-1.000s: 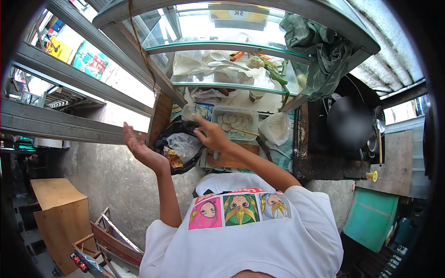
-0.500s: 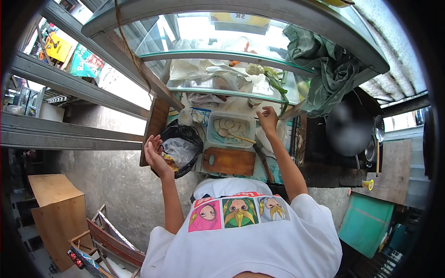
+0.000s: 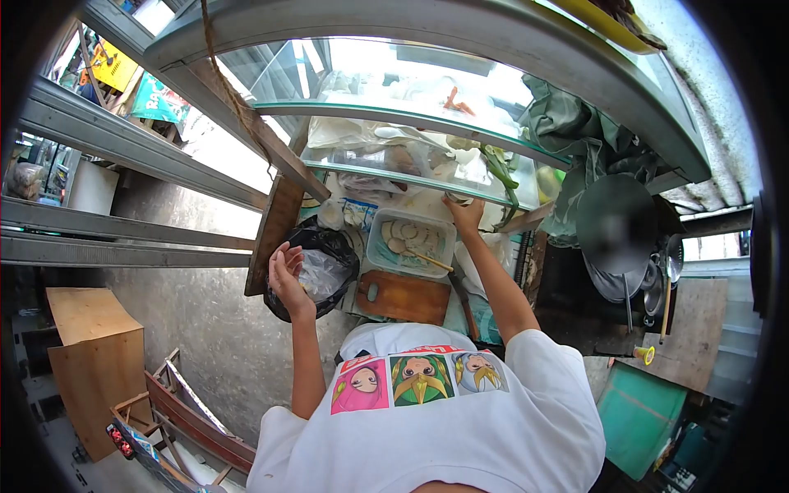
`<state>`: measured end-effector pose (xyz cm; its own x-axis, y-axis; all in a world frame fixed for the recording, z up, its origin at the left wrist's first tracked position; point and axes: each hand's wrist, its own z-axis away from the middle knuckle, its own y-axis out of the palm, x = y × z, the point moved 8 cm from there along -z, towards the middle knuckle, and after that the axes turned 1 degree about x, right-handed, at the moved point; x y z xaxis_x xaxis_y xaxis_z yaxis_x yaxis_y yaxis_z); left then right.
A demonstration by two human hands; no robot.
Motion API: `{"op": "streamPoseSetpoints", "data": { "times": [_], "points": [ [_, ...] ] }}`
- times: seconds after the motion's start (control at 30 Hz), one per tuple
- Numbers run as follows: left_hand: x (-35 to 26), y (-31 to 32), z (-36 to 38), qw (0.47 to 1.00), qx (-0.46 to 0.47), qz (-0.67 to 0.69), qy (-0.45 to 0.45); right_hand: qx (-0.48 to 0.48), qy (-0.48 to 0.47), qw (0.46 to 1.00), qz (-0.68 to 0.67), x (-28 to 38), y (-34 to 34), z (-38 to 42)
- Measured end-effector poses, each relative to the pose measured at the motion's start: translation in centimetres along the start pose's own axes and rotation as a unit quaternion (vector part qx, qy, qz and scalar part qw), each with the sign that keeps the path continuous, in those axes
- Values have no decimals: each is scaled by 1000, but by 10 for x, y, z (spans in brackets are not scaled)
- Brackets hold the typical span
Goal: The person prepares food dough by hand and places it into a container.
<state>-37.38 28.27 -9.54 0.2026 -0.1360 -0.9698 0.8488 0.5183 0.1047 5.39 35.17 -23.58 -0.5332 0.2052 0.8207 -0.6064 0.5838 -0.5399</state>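
Observation:
My right hand is closed around a small cup under the lower glass shelf edge. My left hand is held palm up with loosely bent, parted fingers, empty, beside a black plastic bag that has clear plastic inside. Between the hands stands a clear plastic tub with pale, thick contents. A wooden-handled spoon rests in it, its handle over the rim. In front of the tub lies a brown wooden cutting board. A knife lies to the board's right.
Glass shelves overhead hold plastic bags, a pale spoon and green leaves. A green cloth hangs at the right, above a dark wok. Wooden posts and rails frame the left side. A blue-and-white packet lies behind the tub.
My right hand has reached forward slightly and closed on the small cup. My left hand has shifted slightly right and stays open. The view has tilted a little.

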Motion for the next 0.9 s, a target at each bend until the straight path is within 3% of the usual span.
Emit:
{"op": "streamPoseSetpoints", "data": {
  "times": [0.1,0.17,0.37,0.9],
  "points": [
    [8,0,-1,1000,10,-2,-17,32,45,996,-65,1,2,-5],
    [10,1,-1,1000,12,-7,-21,93,132,974,-160,-10,15,-4],
    [12,8,2,998,40,-30,-30,11,101,985,-142,-15,8,-4],
    [14,23,0,995,81,-39,-50,23,12,986,-166,17,-9,4]
  ]
}}
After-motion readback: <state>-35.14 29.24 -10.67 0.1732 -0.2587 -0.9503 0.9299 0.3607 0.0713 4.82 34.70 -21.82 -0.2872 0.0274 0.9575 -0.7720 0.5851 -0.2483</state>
